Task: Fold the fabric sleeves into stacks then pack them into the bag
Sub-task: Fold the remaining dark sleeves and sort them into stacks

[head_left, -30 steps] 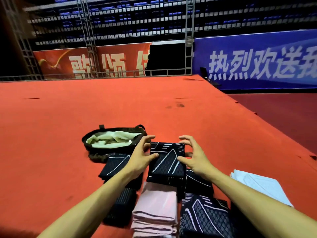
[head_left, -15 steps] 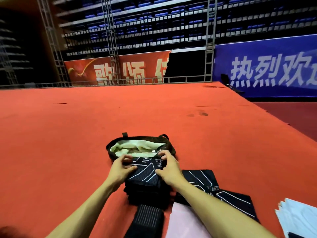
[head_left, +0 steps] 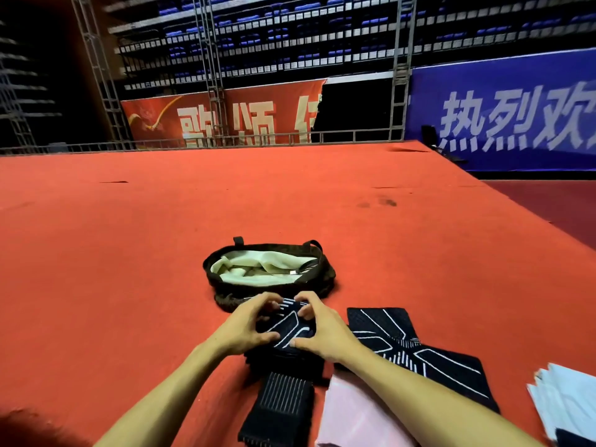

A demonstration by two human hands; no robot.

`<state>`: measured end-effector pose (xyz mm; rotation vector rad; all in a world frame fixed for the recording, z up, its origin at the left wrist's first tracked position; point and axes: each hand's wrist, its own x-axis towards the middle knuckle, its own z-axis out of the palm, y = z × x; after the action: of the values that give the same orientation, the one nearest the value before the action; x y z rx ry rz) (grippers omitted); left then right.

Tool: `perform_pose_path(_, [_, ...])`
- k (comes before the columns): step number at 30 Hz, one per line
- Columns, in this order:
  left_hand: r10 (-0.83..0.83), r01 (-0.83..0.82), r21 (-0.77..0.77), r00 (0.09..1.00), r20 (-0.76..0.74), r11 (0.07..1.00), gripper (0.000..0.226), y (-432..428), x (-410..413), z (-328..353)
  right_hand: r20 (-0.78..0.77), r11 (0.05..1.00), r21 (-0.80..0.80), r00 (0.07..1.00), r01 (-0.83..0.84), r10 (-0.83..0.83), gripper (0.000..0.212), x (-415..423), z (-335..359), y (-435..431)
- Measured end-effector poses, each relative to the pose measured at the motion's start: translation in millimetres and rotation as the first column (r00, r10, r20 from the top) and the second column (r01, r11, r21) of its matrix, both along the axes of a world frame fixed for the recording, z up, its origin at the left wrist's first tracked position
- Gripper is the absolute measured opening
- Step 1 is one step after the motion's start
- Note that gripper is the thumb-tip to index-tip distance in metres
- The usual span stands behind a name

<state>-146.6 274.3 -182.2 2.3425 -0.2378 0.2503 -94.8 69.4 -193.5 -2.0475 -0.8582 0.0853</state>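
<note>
A stack of folded black sleeves with white lines (head_left: 287, 327) sits on the red carpet just in front of the open dark bag (head_left: 225, 287), whose pale green lining shows. My left hand (head_left: 245, 327) grips the stack's left side and my right hand (head_left: 319, 333) grips its right side. More black patterned sleeves (head_left: 403, 346) lie flat to the right. A black ribbed sleeve (head_left: 283, 404) and a pink folded stack (head_left: 351, 417) lie nearer to me.
Pale blue folded fabric (head_left: 567, 404) lies at the lower right edge. The red carpeted platform (head_left: 161, 221) stretches ahead and drops off on the right. Metal trusses, banners and seating tiers stand beyond its far edge.
Both hands carried the black stack forward from among the other piles to the spot in front of the bag. My view shifted left and forward, and my hands closed tighter on the stack.
</note>
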Motion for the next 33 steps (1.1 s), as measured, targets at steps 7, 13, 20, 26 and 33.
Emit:
perform_pose_path(7, [0.051,-0.052,0.027,0.997,0.055,0.998,0.053,-13,-3,6,-0.029,0.994,0.100,0.999,0.041,-0.039,0.062,-4,11,-17])
perform_pose_path(13, [-0.027,0.041,-0.088,0.988,0.153,0.995,0.035,-82,3,33,-0.025,0.939,0.276,0.978,0.207,-0.208,0.054,-2,32,-120])
perform_pose_path(20, [-0.211,0.211,-0.189,0.977,0.023,0.959,0.033,-181,38,13,-0.075,0.910,0.249,0.943,0.331,-0.323,0.056,-2,22,-240])
perform_pose_path(26, [-0.242,0.242,-0.015,0.964,-0.112,0.970,0.036,-208,59,-21,-0.073,0.954,-0.032,0.952,0.297,-0.299,0.070,14,10,-268])
perform_pose_path(33, [-0.482,0.532,0.199,0.839,-0.250,0.823,0.074,-247,64,-23,-0.279,0.897,0.056,0.870,0.438,-0.407,0.061,29,-9,-265])
